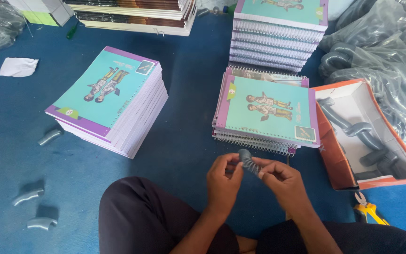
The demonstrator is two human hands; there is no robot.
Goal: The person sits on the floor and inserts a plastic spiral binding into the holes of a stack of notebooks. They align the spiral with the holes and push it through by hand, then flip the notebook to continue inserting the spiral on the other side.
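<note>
My left hand and my right hand meet in front of my knees and hold one short grey spiral binding coil between their fingertips. Just beyond the hands lies a low pile of spiral-bound notebooks with teal and purple covers. To the left stands a thicker stack of unbound notebooks with the same cover, tilted on the blue floor.
An orange-edged cardboard box on the right holds several grey coils. Yellow-handled pliers lie below it. Taller bound stacks sit behind. Loose coil pieces lie at left. Plastic bags of coils fill the right.
</note>
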